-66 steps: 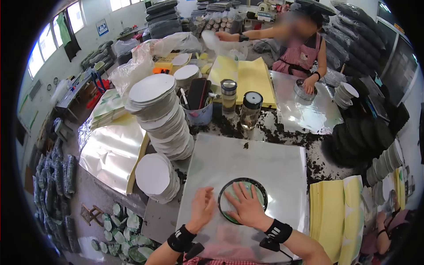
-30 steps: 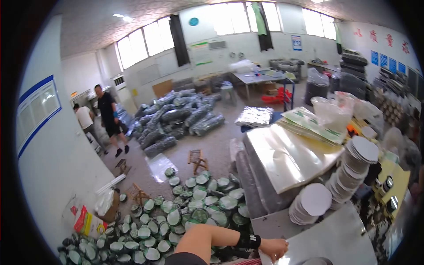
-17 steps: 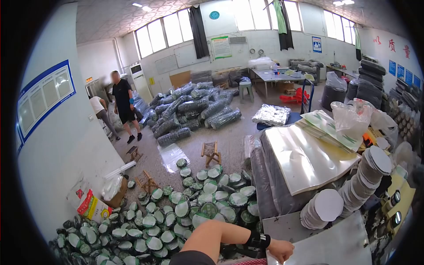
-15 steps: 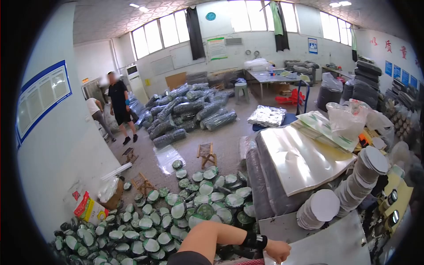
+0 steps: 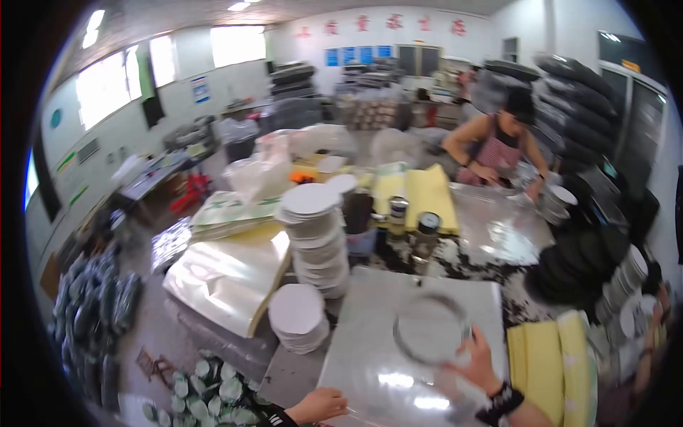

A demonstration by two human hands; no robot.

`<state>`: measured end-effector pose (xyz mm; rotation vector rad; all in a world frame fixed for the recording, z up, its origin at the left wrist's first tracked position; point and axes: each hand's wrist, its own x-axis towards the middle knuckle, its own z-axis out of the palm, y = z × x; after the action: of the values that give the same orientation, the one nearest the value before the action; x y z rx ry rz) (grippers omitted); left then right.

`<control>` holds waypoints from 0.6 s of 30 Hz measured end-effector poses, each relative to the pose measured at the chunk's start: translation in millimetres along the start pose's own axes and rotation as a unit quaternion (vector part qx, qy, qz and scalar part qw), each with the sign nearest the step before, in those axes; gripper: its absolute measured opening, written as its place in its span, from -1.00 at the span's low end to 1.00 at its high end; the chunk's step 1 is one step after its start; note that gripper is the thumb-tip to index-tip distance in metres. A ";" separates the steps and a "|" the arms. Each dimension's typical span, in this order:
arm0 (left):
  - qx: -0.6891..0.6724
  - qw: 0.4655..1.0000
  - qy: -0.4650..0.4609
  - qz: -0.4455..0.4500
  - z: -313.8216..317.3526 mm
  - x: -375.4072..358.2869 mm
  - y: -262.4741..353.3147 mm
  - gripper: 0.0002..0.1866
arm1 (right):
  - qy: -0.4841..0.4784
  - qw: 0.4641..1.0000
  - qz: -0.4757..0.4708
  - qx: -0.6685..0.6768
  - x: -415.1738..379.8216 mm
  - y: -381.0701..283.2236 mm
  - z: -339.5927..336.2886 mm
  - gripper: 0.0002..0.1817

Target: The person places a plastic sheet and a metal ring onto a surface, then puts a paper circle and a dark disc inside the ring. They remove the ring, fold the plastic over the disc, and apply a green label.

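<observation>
My right hand (image 5: 479,363) holds a thin round ring (image 5: 398,324) by its lower right edge, thumb and fingers on the rim. The ring is blurred and tilted above a glossy clear sheet (image 5: 370,356) that covers the grey work surface. At the sheet's near left edge rests my left hand (image 5: 319,406), fingers drawn together; what they hold, if anything, is hidden. Stacks of white discs (image 5: 299,309) stand just left of the sheet. Folded yellow cloths (image 5: 544,363) lie to the right of my right hand.
Cans (image 5: 427,231) and dark scraps lie beyond the sheet. Across the table, a person in a checked apron (image 5: 498,146) handles clear sheeting. A taller white disc stack (image 5: 316,235) and shiny sheets (image 5: 220,277) flank the left. Green-and-white wrapped bundles (image 5: 206,391) cover the floor at lower left.
My view has swung right, from the floor pile to the worktable. My right hand with the ring and the person in the apron have come into view. My left hand remains near the sheet's edge.
</observation>
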<state>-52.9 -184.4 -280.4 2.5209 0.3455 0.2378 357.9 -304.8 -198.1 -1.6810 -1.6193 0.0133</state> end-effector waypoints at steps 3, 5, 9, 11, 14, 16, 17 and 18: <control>0.009 1.000 -0.019 -0.018 -1.2 -1.8 0.5 -0.81 | 0.079 0.995 0.046 -0.033 85.4 13.7 -40.5 -0.53; 0.012 0.998 -0.043 -0.055 -11.0 -2.3 13.1 -0.84 | 0.105 0.987 0.121 -0.031 124.2 26.4 -60.1 -0.54; 0.012 1.000 -0.011 -0.012 1.4 -5.3 0.9 -0.83 | 0.130 0.981 0.136 -0.054 118.5 32.3 -59.2 -0.53; -0.006 1.000 -0.002 -0.020 6.1 -4.8 -4.0 -0.80 | 0.115 0.988 -0.021 -0.101 62.7 22.6 -37.7 -0.54; -0.023 0.998 -0.034 -0.052 10.3 0.1 -14.5 -0.73 | -0.067 0.984 -0.167 0.016 -8.4 -68.9 -27.7 -0.59; -0.010 0.976 -0.152 -0.155 -15.9 15.4 -5.5 -0.65 | -0.157 0.946 -0.278 0.061 -54.9 -103.0 6.1 -0.59; -0.064 0.965 -0.180 -0.181 -31.3 25.1 -7.8 -0.66 | -0.190 0.942 -0.264 0.083 -73.6 -115.3 24.5 -0.60; -0.078 0.983 -0.096 -0.133 -36.8 29.1 -15.2 -0.69 | -0.220 0.938 -0.247 0.098 -90.2 -125.4 39.4 -0.60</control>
<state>-37.1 -144.4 -256.2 2.2898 0.5563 -0.0792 215.6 -376.5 -203.9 -1.1283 -2.2583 0.3091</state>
